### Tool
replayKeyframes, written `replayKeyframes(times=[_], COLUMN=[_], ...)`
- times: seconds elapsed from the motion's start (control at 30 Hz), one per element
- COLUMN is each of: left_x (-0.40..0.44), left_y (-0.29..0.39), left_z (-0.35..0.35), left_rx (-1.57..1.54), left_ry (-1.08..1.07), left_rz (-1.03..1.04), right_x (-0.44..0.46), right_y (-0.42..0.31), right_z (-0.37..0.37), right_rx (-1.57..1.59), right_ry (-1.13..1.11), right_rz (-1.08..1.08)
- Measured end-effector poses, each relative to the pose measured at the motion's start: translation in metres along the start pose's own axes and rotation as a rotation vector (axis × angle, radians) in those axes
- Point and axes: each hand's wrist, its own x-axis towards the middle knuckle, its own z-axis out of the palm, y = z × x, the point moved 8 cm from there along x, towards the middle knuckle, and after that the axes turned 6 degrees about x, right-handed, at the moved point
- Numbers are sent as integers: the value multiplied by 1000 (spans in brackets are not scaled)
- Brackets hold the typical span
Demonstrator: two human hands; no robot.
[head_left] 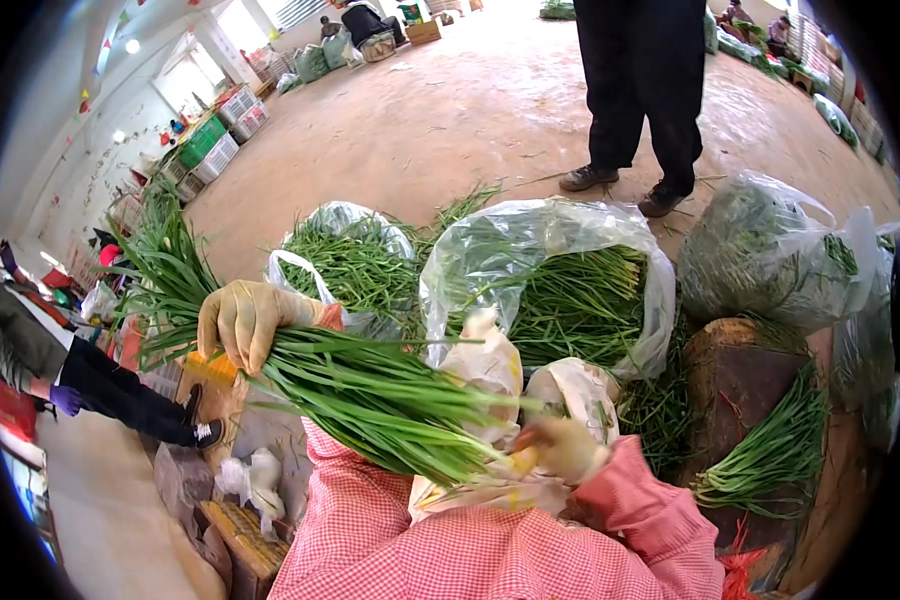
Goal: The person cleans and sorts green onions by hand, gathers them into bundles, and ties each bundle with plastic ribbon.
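A long bunch of green leafy stalks (370,400) lies slantwise over my lap, its pale ends toward the right. My left hand (248,322), in a cream glove, is wrapped round the leafy part of the bunch. At the pale ends is my right hand (562,448), also gloved and smeared by motion, so its fingers are unclear. Beyond my knees, an open clear plastic bag (460,250) holds more green stalks. To its left stands a smaller open bag (362,214) of greens. A smaller bundle (770,450) rests on a dark block at the right.
A person in dark trousers (642,90) stands just beyond the bags. Another person (120,385) with a purple glove stands at the left. Full plastic bags (755,250) sit at the right. A wooden stool (245,540) is at the lower left, and crates (205,145) line the far left.
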Motion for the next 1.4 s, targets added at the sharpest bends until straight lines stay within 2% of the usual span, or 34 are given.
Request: replayKeyframes(times=[0.03, 0.07, 0.1, 0.17, 0.23, 0.27, 0.33, 0.37, 0.43, 0.47, 0.5, 0.53, 0.57, 0.63, 0.67, 0.7, 0.77, 0.8, 0.87, 0.93, 1.0, 1.03, 1.1, 1.13, 1.2, 1.23, 1.3, 1.33, 1.4], left_x=[-1, -3, -5, -10, -14, -15, -18, -22, -26, -29, -34, -38, -40, -42, -42, -39, -34, -33, -37, -33, -28, -27, -28, -25, -20, -21, -26, -27, -35], left_y=[1, 0, -3, -9, -19, -24, -33, -34, -39, -39, -38, -38, -37, -35, -34, -37, -44, -48, -49, -56, -56, -55, -48, -49, -50, -48, -51, -53, -65], left_z=[1, 2, 2, 3, 3, 3, 3, 2, 2, 4, 4, 4, 5, 6, 7, 7, 5, 3, -2, -9, -14, -17, -23, -25, -25, -27, -30, -31, -43], left_rx=[-20, -23, -17, -34, -81, -122, -146, -157, -141, -140, -148, -159, -155, -179, -198, -232, -263, -286, -265, -252, -242, -247, -235, -238, -298, -262, -290, -316, -212], left_ry=[-10, -5, 2, -17, -23, -22, -20, 2, 55, 56, 79, 103, 92, 75, 63, 38, 31, 25, 45, 65, 58, 60, 62, 65, -21, -10, -7, -14, 135], left_rz=[5, 7, -2, -26, 17, 48, 21, 19, 21, 27, 32, 37, 34, 60, 75, 72, 107, 130, 147, 128, 108, 83, 86, 83, 129, 134, 114, 91, -45], right_x=[-9, -10, -11, -6, 10, 17, 27, 28, 31, 16, 0, -4, -13, -24, -23, -19, -2, 1, 26, 43, 41, 38, 36, 41, 43, 45, 33, 33, 31], right_y=[-17, -22, -50, -112, -171, -185, -189, -191, -196, -211, -214, -192, -176, -144, -134, -142, -147, -146, -132, -75, -24, -11, 1, 24, 14, 7, -56, -69, -101], right_z=[-32, -56, -80, -94, -79, -62, -29, -27, -37, -62, -91, -124, -151, -204, -216, -209, -176, -160, -121, -69, -40, -35, -30, -27, -23, -21, 5, 13, 12], right_rx=[88, 205, 57, -23, -185, -142, -343, -347, -521, -302, -225, 334, 676, 1095, 1027, 100, -765, -702, -30, -166, 11, 6, 554, 793, 810, 816, 1066, 1067, 1171], right_ry=[128, 270, 402, 530, 288, 229, 75, 71, 247, 441, 634, 699, 763, 643, 605, 846, 896, 829, 331, -153, -357, -357, -215, -98, -293, -289, -705, -705, -668], right_rz=[80, -61, -162, -420, -448, -649, -709, -707, -686, -875, -829, -619, -650, -892, -886, -778, -570, -588, -325, 113, 288, 283, 141, 193, 42, 43, -203, -203, -353])
